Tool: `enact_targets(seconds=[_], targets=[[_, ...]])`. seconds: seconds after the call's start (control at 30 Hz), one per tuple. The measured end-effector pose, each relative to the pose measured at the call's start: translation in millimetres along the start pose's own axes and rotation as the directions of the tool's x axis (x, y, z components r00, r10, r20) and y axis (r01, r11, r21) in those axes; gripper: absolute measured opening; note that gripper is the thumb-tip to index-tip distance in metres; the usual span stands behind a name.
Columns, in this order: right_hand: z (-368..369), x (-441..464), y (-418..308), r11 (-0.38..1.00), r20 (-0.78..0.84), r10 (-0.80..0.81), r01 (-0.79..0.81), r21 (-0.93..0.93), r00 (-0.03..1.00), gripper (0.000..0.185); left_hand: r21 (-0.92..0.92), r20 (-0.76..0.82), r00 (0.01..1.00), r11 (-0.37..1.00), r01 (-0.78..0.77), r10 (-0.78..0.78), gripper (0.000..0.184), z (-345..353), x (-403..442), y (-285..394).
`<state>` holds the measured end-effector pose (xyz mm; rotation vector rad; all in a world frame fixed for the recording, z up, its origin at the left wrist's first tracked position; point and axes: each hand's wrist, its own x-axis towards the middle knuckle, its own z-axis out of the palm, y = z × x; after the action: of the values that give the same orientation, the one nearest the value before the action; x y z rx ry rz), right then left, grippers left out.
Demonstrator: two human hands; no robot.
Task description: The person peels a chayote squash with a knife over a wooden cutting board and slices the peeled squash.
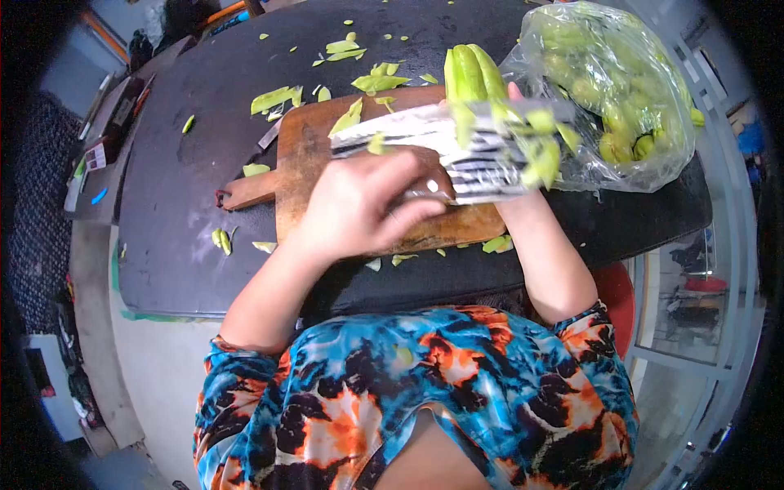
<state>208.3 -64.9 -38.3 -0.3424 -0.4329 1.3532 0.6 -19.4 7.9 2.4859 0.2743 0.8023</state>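
My left hand is closed around the brown handle of a broad-bladed cleaver. The blade is smeared by motion, shows light and dark streaks, and has green slivers on or in front of it. Behind it, a pale green chayote with lengthwise cut faces stands up past the blade's far edge. My right hand is at the chayote and appears to grip it; only a fingertip and the wrist show, the rest being covered by the blade. Below both hands lies a wooden cutting board with a handle.
A clear plastic bag full of chayotes sits at the right of the dark table. Green peelings are scattered on the table and around the board. Near the board's handle lies a small knife. A red stool stands below the table's right side.
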Motion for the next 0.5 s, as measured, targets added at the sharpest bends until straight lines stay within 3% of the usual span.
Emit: enact_targets(seconds=[0.03, 0.07, 0.17, 0.27, 0.3, 0.37, 0.4, 0.43, 0.5], targets=[[10.8, -5.4, -8.9, 0.981, 0.06, 0.158, -0.163, 0.103, 0.986, 0.058, -0.006, 0.027, 0.999, 1.0, -0.022, 0.022, 0.036, 2.8, 0.4, 3.4], [-0.5, -0.8, -8.9, 0.975, 0.219, 0.171, -0.197, 0.1, 0.96, 0.059, 0.005, 0.01, 0.998, 0.998, -0.062, 0.062, 0.037, 7.2, -0.9, 1.9], [3.6, -2.9, -8.2, 0.971, 0.165, 0.175, -0.198, 0.136, 0.971, 0.058, 0.047, 0.06, 0.998, 0.998, -0.036, 0.033, 0.037, 3.2, -1.8, 2.5], [10.6, -3.1, -6.4, 0.988, -0.045, 0.139, -0.136, 0.076, 0.989, 0.057, 0.073, 0.014, 0.997, 0.995, -0.075, 0.074, 0.03, 5.4, 0.2, -3.1], [3.6, 3.7, -1.4, 0.96, -0.036, 0.137, -0.124, 0.251, 0.99, 0.054, 0.076, -0.023, 0.999, 0.996, -0.039, 0.041, 0.029, 6.3, -0.4, -9.5], [2.9, -2.5, -3.7, 0.999, -0.048, -0.008, 0.006, -0.035, 0.999, 0.055, 0.196, -0.151, 0.983, 0.971, 0.134, -0.106, 0.027, -5.9, -0.6, -28.9], [5.4, -0.9, -6.8, 0.983, 0.074, 0.098, -0.084, -0.164, 0.993, 0.059, 0.154, -0.265, 0.943, 0.956, 0.248, -0.202, 0.027, -12.7, 1.2, -46.7], [8.0, -1.4, -6.5, 0.982, 0.104, 0.097, -0.078, -0.17, 0.99, 0.06, 0.101, -0.372, 0.88, 0.929, 0.355, -0.296, 0.026, -19.6, 2.3, -62.8], [13.7, -3.1, -5.2, 0.982, 0.172, 0.095, -0.064, -0.18, 0.981, 0.062, -0.014, -0.413, 0.809, 0.891, 0.454, -0.418, 0.028, -33.7, 1.0, -73.7]])
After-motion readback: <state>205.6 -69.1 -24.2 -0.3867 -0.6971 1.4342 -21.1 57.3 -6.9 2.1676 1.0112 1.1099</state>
